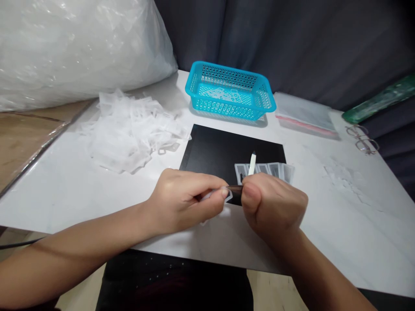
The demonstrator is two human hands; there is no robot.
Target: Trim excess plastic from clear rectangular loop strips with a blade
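From where I stood, the black mat (214, 149) was the middle of everything. Its far edge and far corners showed, while both hands hid much of its near side. White surface ran from the mat to the near edge of the table (327, 237), with the forearms crossing over it, and a wider stretch spread to the mat's right, where thin clear scraps (348, 183) lay. To its left, a heap of translucent plastic pieces (129, 134) reached almost to the mat's far left corner.

Beyond the mat stood a blue basket (223, 109), a small scatter of pale pieces (220, 93) on its floor. Clear bags with a red strip (304, 116) lay flat beyond the mat's far right corner, and a big bulging plastic bag (84, 52) sat well to its far left.

Over the mat's near side, the left hand (188, 201) pinched a clear plastic piece (229, 197) between thumb and finger. The right hand (275, 207) was closed around a white stick (252, 163) with a dark tip; a narrow dark strip (234, 188) bridged both hands. Beneath that fist, flat translucent frames (274, 169) overlapped on the mat's right part.
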